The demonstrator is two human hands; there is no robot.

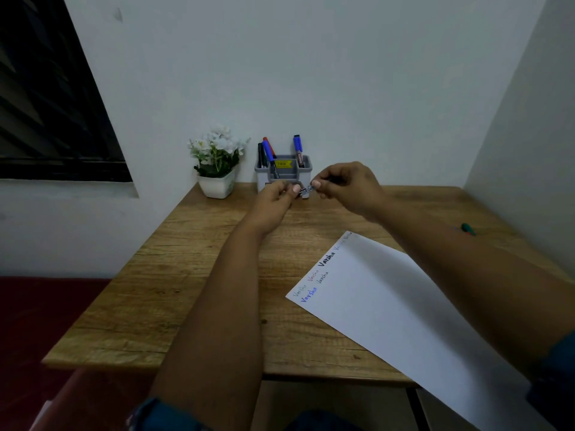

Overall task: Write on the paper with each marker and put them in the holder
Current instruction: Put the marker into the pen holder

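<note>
Both hands meet in front of the grey holder [283, 174] at the back of the wooden table. My left hand [273, 197] and my right hand [345, 185] each pinch an end of one dark marker [306, 189], held level between them. The holder has several markers standing in it, blue [297, 147], red and black among them. A white paper [404, 312] lies at the right, angled, with the same word written several times in different colours near its far corner. A green marker [468, 229] lies on the table at the far right.
A white pot of white flowers [216, 163] stands left of the holder against the wall. A dark window is at the upper left. The right wall runs close along the table's right edge [529, 244].
</note>
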